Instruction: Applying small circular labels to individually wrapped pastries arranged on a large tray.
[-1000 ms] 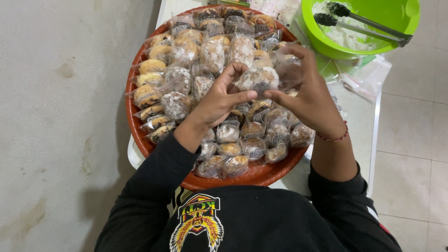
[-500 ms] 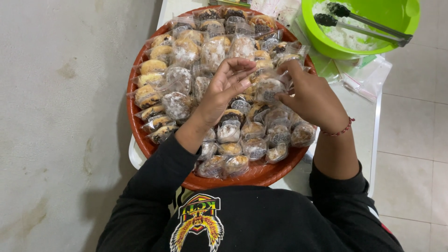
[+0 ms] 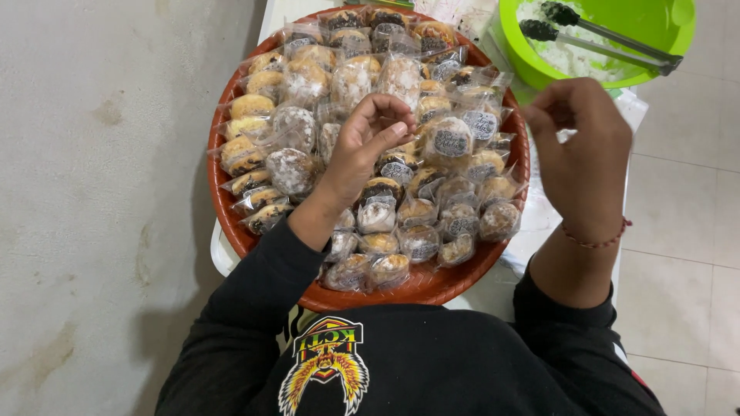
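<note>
A round red-brown tray [image 3: 432, 289] is heaped with several small pastries, each in a clear wrapper. Some wrappers carry a round dark label, like the labelled packet [image 3: 451, 140] in the middle of the heap. My left hand [image 3: 368, 150] rests on the heap just left of that packet. Its fingers are loosely curled and grip nothing. My right hand [image 3: 587, 150] is raised above the tray's right rim, clear of the packets. I see its back; the fingers are curled in with the thumb against the forefinger, and nothing shows between them.
A lime-green bowl [image 3: 671, 35] with white filling and black-tipped metal tongs [image 3: 597, 38] stands at the back right. The tray sits on a small white table [image 3: 539, 231]. A grey concrete wall lies left and a tiled floor right.
Both hands were together on a labelled packet in the middle of the heap. The packet now lies on the heap, and my right hand has lifted away to the right.
</note>
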